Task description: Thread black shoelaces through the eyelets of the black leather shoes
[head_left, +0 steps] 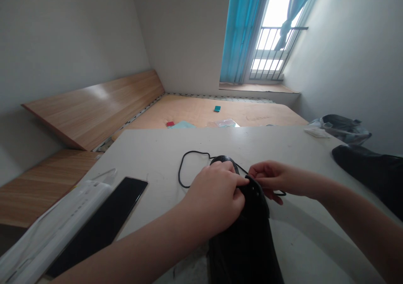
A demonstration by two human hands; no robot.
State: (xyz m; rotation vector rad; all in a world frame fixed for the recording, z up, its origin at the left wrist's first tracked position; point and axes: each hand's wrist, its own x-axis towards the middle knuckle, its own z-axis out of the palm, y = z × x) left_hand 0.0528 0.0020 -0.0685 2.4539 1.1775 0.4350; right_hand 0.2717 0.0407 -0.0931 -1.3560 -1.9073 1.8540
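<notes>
— How is the black shoe placed, and why is it held that way?

— It is laid on the white table with its toe pointed away from the wearer of the camera and its opening turned toward the body. The eyelet area is thereby kept uppermost and within easy reach of both hands. It appears to be steadied so that it is not dragged about by a pull on the lace.

— What is done by the left hand?

— It is curled down over the top of the shoe, fingers bent and thumb pressed toward the forefinger at the eyelet edge. Something small is pinched there, probably the lace or the eyelet flap; which of the two cannot be told, since the fingertips are hidden.

— And the right hand?

— It is nearly closed, the thumb and first fingers drawn together just beside the left thumb. The black lace seems to be nipped between them, though the contact itself is too small to be confirmed.

— Where is the lace relative to the hands?

— A loose loop is spread on the table beyond and to the left of the left hand, and a shorter run is seen under the right hand.

— What else is seen nearby?

— A dark phone and a white packet are left at the near left, well apart from the shoe.
</notes>
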